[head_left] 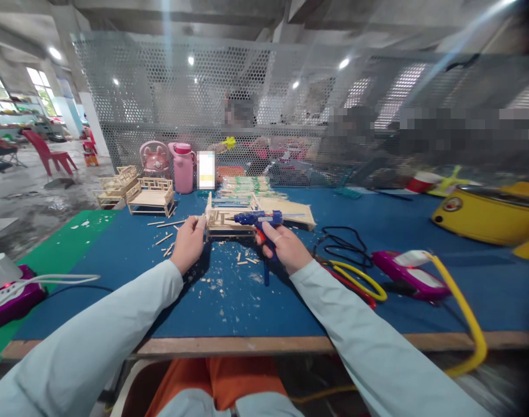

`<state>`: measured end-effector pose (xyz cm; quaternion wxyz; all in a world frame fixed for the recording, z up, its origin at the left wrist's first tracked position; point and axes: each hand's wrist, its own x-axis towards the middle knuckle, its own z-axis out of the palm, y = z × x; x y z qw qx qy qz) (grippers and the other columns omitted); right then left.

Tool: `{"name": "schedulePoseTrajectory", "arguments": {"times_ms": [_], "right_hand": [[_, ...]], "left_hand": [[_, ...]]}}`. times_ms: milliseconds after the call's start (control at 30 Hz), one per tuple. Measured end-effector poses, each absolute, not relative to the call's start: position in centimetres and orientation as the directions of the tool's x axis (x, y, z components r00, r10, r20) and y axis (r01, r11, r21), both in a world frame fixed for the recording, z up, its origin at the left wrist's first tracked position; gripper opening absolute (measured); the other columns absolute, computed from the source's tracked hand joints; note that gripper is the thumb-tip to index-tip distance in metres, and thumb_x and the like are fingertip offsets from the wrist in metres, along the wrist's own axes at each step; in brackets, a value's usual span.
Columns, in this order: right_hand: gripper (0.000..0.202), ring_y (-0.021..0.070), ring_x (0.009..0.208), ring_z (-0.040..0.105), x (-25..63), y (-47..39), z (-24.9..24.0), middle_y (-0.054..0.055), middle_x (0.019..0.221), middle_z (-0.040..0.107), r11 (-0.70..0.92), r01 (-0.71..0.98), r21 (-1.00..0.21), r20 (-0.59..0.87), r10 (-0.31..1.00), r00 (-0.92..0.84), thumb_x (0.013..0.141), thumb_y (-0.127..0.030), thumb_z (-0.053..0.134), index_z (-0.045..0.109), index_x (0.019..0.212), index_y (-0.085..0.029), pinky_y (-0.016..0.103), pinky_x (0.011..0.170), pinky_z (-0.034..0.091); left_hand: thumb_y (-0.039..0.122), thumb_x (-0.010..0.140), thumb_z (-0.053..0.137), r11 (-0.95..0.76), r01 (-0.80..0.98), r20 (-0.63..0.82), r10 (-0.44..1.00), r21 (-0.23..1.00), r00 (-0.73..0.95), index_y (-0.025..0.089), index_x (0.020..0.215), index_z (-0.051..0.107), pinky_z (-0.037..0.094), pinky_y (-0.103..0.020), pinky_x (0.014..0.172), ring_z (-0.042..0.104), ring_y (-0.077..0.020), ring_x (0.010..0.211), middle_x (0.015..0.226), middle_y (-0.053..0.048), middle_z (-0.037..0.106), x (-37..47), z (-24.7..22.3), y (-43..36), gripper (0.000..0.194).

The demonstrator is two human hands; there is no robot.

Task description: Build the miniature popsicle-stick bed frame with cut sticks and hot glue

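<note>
My left hand (pixel 189 243) is closed on the left end of a small wooden frame (pixel 229 226) made of thin sticks, which stands on the blue table. In my right hand (pixel 285 246) is a blue glue gun (pixel 264 218) with an orange trigger, its nozzle pointing left over the frame. Bundles of wooden sticks (pixel 247 186) lie behind the frame, and a flat light wooden piece (pixel 290 212) is to its right. A finished-looking miniature wooden bench (pixel 151 197) stands at the left, beside more stacked wooden pieces (pixel 119 185).
Loose stick bits and white flakes lie around the blue table (pixel 247 313). A pink bottle (pixel 183 171) and a lit phone (pixel 205 169) stand before a perforated metal screen (pixel 160 104). Purple power strips (pixel 409 277), cables and a yellow container (pixel 485 214) are at the sides.
</note>
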<state>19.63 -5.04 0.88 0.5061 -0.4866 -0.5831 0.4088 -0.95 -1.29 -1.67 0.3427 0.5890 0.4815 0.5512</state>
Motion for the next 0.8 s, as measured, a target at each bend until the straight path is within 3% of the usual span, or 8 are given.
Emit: {"name": "schedulePoseTrajectory", "arguments": {"times_ms": [800], "right_hand": [[0.05,0.0029,0.032,0.039,19.17,-5.09,0.9,-0.005,0.055,0.051,0.192,0.107,-0.975,0.194,0.981,0.011,0.065,-0.066,0.056,0.047,0.067,-0.017,0.02,0.035,0.024]], "left_hand": [[0.041,0.082,0.043,-0.324,0.229,0.344,0.937,0.918,-0.055,0.017,0.076,0.054,0.038,-0.022,0.061,0.05,-0.0116,0.067,0.076,-0.001,0.06,-0.98,-1.76,-1.29,0.027]]}}
